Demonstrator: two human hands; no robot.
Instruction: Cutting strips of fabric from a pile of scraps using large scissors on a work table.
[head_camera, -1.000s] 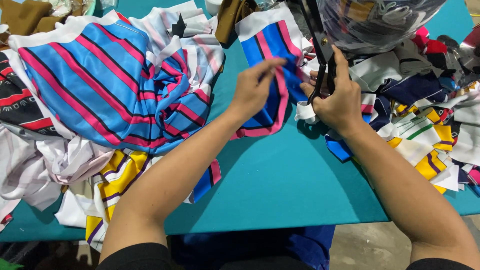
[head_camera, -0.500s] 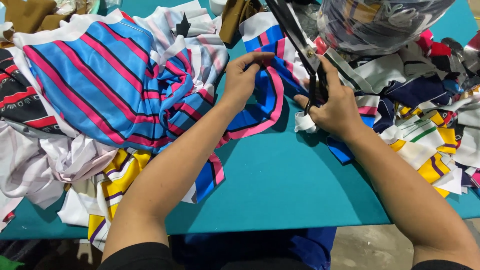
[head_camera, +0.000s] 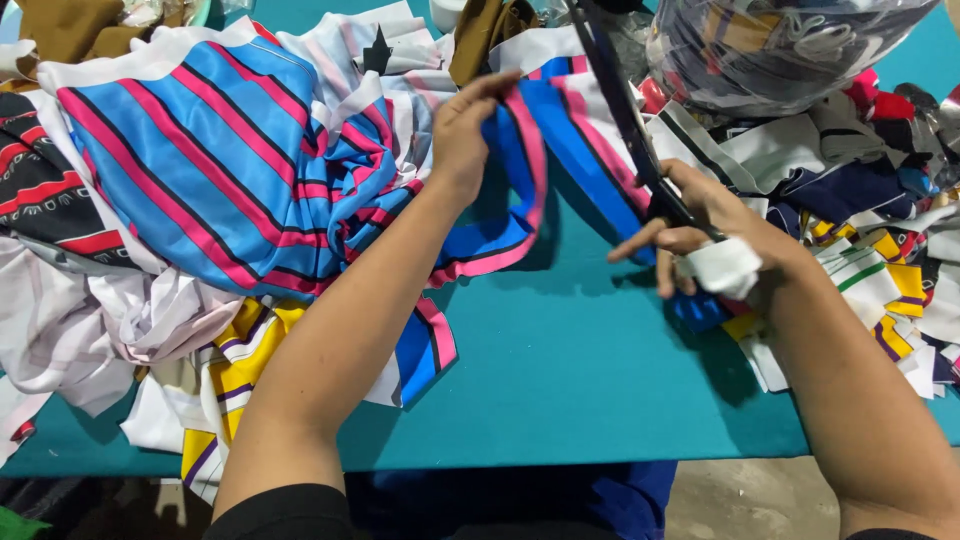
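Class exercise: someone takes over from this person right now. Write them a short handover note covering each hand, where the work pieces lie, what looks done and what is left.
Left hand: shut on the blue fabric piece with pink and black stripes, lifted off the teal table.
Right hand: shut on the long black scissors, blades at the fabric's edge; a white cloth wrap sits on this hand.
Done, apparently: cut scraps heaped to the right.
Left: the held piece, plus the large striped fabric pile to the left.
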